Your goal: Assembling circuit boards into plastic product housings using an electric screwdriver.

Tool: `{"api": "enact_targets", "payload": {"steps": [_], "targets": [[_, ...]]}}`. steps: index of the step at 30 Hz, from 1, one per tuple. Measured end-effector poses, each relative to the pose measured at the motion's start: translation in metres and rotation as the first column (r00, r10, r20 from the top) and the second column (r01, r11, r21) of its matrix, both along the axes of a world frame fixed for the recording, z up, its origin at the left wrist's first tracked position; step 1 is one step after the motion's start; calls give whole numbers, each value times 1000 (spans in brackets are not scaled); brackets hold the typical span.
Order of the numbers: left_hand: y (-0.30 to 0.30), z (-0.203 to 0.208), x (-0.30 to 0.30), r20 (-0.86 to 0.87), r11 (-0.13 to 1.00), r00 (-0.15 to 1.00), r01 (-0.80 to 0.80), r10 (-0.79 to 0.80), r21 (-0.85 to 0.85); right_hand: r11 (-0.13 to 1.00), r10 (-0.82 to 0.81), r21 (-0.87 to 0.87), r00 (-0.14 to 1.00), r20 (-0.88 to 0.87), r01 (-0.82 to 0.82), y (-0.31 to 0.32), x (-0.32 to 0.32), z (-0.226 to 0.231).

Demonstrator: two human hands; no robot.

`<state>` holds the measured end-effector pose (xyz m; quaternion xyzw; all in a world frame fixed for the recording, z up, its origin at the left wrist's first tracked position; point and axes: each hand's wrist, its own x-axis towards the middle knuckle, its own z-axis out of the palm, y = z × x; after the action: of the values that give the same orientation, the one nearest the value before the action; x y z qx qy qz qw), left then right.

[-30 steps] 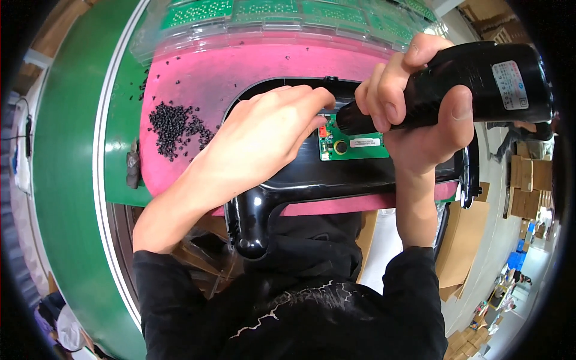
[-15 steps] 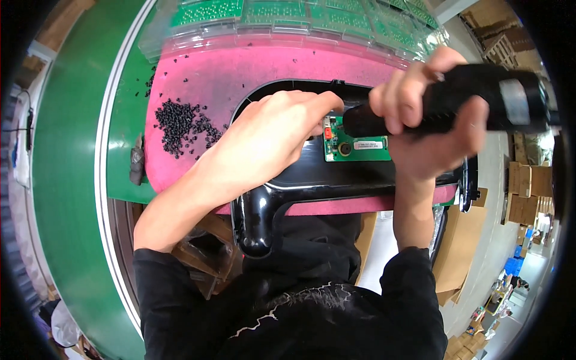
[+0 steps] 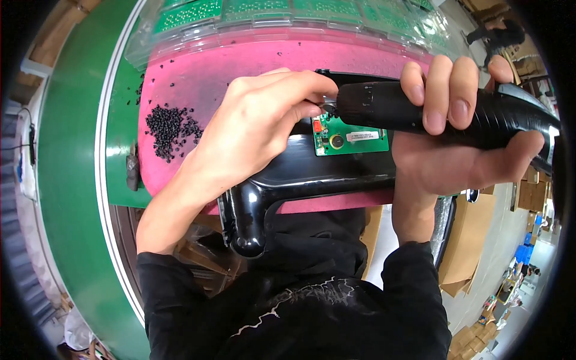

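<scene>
My right hand point(image 3: 444, 132) wraps round a thick black electric screwdriver point(image 3: 384, 105), held nearly level with its nose pointing left. At that nose my left hand point(image 3: 252, 120) is closed in a pinch; small black screws point(image 3: 332, 112) show at its fingertips, next to the silver bit. Just below is a green circuit board point(image 3: 348, 141) with a red connector and a round dark part. The board sits in a glossy black plastic housing point(image 3: 300, 165), whose rounded arm reaches toward me. My hands and the screwdriver hide the board's far edge.
A pile of small black screws point(image 3: 168, 131) lies on the pink mat point(image 3: 198, 72), with several scattered beyond it. Clear plastic trays point(image 3: 264, 27) of green boards stand along the back. A dark wrapped tool point(image 3: 132, 168) rests on the green table point(image 3: 72, 180). A cardboard box point(image 3: 471, 240) stands at right.
The screwdriver's nose has moved left and up to my left fingertips, and its body now lies closer to view. My left hand has shifted slightly left and up.
</scene>
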<state>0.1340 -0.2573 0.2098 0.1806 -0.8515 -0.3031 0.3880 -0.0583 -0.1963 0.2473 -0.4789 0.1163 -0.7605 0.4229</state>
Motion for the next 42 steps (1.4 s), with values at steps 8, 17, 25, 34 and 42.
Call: {"api": "enact_targets", "payload": {"steps": [8, 17, 25, 34, 42], "targets": [[-2, 2, 2, -30, 992, 993, -113, 112, -57, 996, 86, -33, 996, 26, -85, 2, 13, 3], [-2, -3, 4, -6, 979, 996, -93, 93, -182, 994, -71, 73, 985, -157, 83, 12, 12, 4], [-8, 4, 6, -73, 935, 981, -194, 180, -298, 969, 206, 159, 974, -98, -189, 16, 1, 8], [1, 5, 8, 130, 942, 961, -266, 243, 204, 964, 111, 265, 937, -332, -20, 11, 13, -1], [-1, 1, 8, 248, 962, 948, -239, 200, 135, 974, 224, 106, 899, -376, -199, 6, 7, -7]]}}
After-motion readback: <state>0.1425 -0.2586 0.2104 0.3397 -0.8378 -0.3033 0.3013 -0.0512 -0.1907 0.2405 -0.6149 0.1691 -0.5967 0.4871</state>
